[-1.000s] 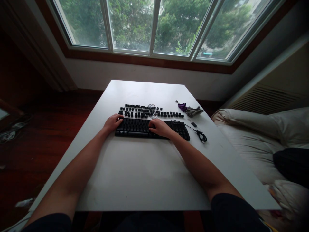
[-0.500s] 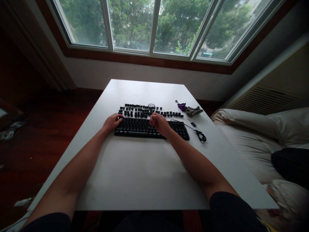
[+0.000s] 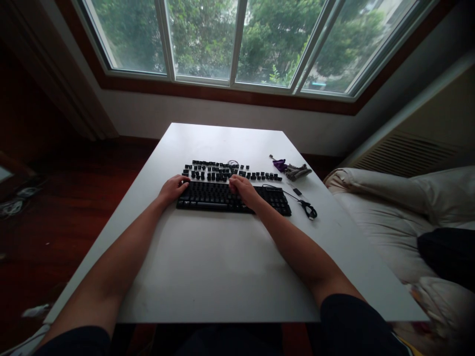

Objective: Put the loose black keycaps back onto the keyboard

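Observation:
A black keyboard [image 3: 211,197] lies across the middle of the white table [image 3: 222,267]. Behind it, loose black keycaps [image 3: 222,172] are laid out in rows. My left hand [image 3: 172,188] grips the keyboard's left end with curled fingers. My right hand [image 3: 242,190] is over the keyboard's middle, its fingers bent and pinched together at the far edge near the keycap rows. Whatever those fingers may hold is too small to make out.
A black cable [image 3: 308,208] coils to the right of the keyboard. A purple item [image 3: 279,163] and a grey tool [image 3: 298,171] lie at the back right. White bedding [image 3: 389,207] adjoins the table's right edge. Windows run along the far wall, and a dark wooden floor is on the left.
My right hand rose off the keys and shifted slightly left and away, settling at the keyboard's far edge. My left hand stayed on the left end.

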Demonstrator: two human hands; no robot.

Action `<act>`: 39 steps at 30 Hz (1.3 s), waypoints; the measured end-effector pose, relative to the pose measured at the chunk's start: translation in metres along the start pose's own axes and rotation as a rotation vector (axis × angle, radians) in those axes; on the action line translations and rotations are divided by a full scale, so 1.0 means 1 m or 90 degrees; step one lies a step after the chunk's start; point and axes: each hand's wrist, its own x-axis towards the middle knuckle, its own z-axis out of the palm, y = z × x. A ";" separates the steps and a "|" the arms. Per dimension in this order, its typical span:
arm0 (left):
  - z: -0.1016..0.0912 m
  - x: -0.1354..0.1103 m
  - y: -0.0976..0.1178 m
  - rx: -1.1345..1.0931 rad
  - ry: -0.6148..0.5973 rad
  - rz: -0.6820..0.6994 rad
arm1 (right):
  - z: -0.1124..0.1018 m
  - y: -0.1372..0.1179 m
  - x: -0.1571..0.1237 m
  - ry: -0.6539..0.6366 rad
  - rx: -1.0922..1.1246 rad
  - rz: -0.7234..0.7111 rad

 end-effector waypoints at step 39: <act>-0.002 -0.002 -0.011 -0.014 0.009 0.011 | -0.033 -0.017 0.040 -0.333 -0.645 -0.163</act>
